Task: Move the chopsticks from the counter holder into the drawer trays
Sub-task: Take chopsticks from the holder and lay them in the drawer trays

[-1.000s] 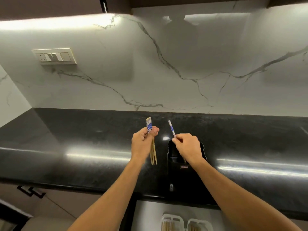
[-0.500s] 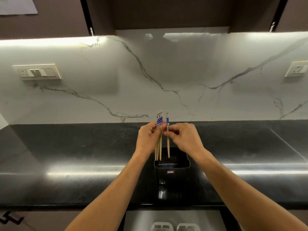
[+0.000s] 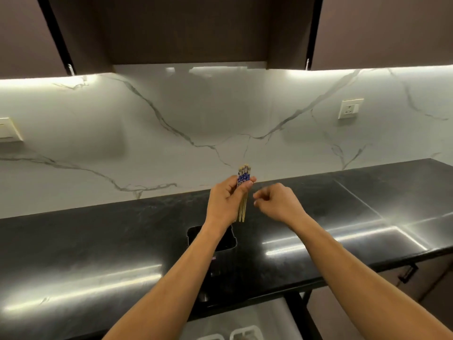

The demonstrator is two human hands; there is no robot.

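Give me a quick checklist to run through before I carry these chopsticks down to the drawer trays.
1. Chopsticks gripped as one bundle in the left hand: ok.
2. Bundle lifted clear above the black holder: ok.
3. Right hand free, holding nothing: ok.
4. Holder emptied of chopsticks: cannot tell, the left forearm covers much of its opening.
5. Drawer open below the counter, white trays showing: ok.
6. Room left in the trays: cannot tell, only their top edges are in frame.

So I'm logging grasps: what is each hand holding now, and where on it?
The left hand holds the chopsticks near their blue-patterned top ends; the right hand holds nothing.
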